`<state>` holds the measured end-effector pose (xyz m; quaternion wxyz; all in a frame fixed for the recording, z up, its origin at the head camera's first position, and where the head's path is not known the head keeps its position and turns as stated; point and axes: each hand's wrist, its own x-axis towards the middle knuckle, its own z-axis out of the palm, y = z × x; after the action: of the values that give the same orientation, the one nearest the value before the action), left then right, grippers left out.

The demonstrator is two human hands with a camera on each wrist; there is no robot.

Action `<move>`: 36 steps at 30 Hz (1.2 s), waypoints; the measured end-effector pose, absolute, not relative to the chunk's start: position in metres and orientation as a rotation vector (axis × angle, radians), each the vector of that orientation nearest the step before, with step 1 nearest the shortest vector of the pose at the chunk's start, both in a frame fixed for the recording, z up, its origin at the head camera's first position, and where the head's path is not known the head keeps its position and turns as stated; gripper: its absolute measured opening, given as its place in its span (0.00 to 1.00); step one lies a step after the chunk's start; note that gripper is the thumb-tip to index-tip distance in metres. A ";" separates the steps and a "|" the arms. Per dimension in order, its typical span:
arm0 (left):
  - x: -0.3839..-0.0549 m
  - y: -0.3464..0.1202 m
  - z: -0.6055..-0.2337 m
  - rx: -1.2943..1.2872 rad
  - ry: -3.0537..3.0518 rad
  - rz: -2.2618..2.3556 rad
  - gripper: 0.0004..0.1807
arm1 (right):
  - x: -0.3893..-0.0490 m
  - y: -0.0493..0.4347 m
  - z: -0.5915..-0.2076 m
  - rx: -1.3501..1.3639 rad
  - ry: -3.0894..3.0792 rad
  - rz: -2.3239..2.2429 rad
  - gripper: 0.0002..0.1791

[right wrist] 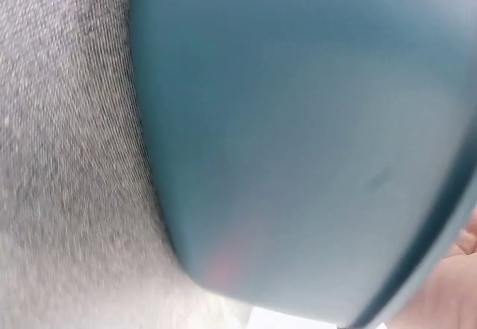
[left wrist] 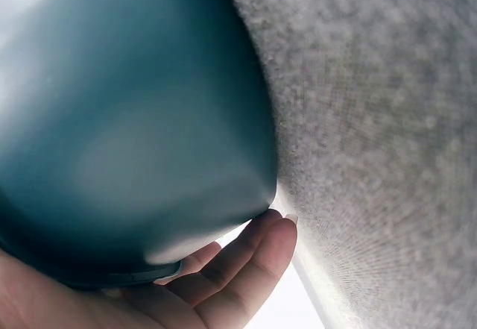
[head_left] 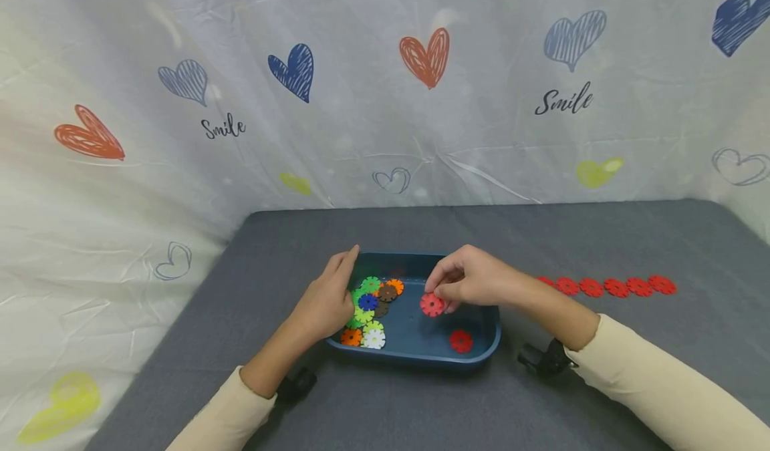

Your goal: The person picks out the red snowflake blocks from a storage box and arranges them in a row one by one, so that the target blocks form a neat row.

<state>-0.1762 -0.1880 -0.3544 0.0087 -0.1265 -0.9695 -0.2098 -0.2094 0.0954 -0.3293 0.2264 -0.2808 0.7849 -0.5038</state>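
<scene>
A dark blue plastic tray (head_left: pixel 415 354) lies on the table with notched plastic discs in it. At the tray's left end my left hand (head_left: pixel 327 301) grips the rim; in the left wrist view its fingers (left wrist: pixel 250 273) curl against the outside wall (left wrist: pixel 149 142). Over the tray's right half, my right hand (head_left: pixel 478 277) pinches a red notched disc (head_left: pixel 431 305) between thumb and fingers. Another red disc (head_left: pixel 461 341) lies in the near right corner. The right wrist view shows mostly the tray's outer wall (right wrist: pixel 298 135), with part of the hand (right wrist: pixel 436 292) at the edge.
Green, orange, brown, white discs and a blue disc (head_left: pixel 368 302) are bunched in the tray's left part. To the right, a row of several red discs (head_left: pixel 615 288) runs across the grey tablecloth (head_left: pixel 385 404), partly behind my right forearm. A printed curtain (head_left: pixel 355 137) hangs behind.
</scene>
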 end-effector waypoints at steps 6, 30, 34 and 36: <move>-0.176 -0.188 -0.354 -0.393 -3.034 -0.645 0.41 | -0.208 0.109 -0.323 -0.732 2.195 -1.399 0.08; -0.175 -0.189 -0.354 -0.399 -3.027 -0.669 0.41 | -0.202 0.189 -0.308 -0.527 2.339 -1.455 0.13; -0.175 -0.189 -0.355 -0.401 -3.024 -0.663 0.41 | -0.200 0.204 -0.311 -0.528 2.374 -1.443 0.14; -0.175 -0.189 -0.356 -0.397 -3.025 -0.659 0.41 | -0.199 0.212 -0.312 -0.527 2.388 -1.442 0.14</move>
<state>-0.1754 -0.1887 -0.3555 0.0102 -0.1272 -0.9691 -0.2111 -0.1990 0.2116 -0.3118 0.1509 -0.1836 0.8315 -0.5021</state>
